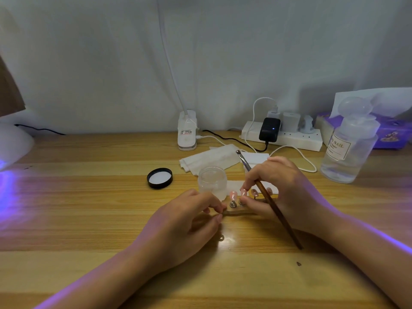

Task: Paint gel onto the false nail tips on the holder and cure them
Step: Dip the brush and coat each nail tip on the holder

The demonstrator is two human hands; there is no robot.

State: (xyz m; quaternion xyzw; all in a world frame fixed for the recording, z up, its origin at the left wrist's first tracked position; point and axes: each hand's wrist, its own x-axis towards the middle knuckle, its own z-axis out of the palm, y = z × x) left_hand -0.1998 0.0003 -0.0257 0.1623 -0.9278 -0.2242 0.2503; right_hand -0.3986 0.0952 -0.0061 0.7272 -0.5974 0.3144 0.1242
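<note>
A: Where's the holder (pixel 236 212)?

B: On the bench (pixel 89 219), its left end pinched by the left hand (pixel 178 224); the right hand (pixel 281 188) grips the brush (pixel 267 197) and steadies a peg.

A: Advice?

B: Probably keep gel thin; jar (pixel 212 181) behind, lamp (pixel 11 143) far left.

A wooden table (pixel 89 197) carries a black lid (pixel 159 178), a frosted jar (pixel 212 182), white tissues (pixel 209 158), a power strip (pixel 283 137), a clear bottle (pixel 350 150) and the nail holder (pixel 238 211).
</note>
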